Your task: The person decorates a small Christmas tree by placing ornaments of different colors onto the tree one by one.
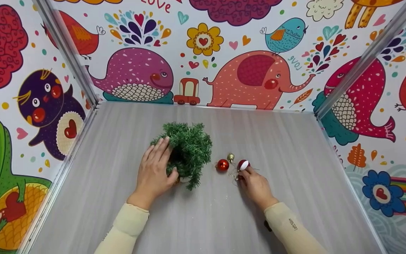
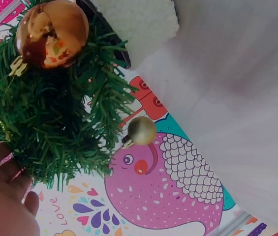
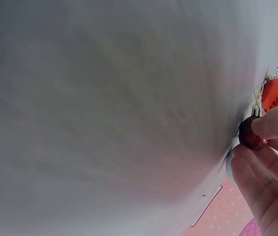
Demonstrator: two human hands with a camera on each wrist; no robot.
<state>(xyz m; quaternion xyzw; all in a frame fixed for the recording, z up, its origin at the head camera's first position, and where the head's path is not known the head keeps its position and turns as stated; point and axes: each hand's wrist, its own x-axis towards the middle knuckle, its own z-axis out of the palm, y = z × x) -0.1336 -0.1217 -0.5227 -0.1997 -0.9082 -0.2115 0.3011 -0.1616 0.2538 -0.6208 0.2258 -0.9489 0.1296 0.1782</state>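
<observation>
A small artificial Christmas tree (image 1: 197, 141) stands left of centre in the head view. My left hand (image 1: 155, 171) rests on its left side, fingers extended along the branches and thumb apart. In the left wrist view, a shiny copper-coloured bauble (image 2: 52, 34) and a small gold bauble (image 2: 142, 131) hang among the greenery. My right hand (image 1: 257, 185) pinches a small dark red glittery bauble (image 3: 251, 133) between thumb and fingers, low over the table. Just beyond those fingers lies a red-and-white bauble (image 1: 244, 164); a shiny red bauble (image 1: 222, 165) is to its left.
A small gold glittery bauble (image 1: 231, 157) lies behind the red one, with thin gold hanging loops nearby. Printed cartoon panels (image 1: 139, 74) wall in the grey table (image 1: 203, 225) at the back and both sides. The tree's fluffy white base (image 2: 143, 29) shows in the left wrist view.
</observation>
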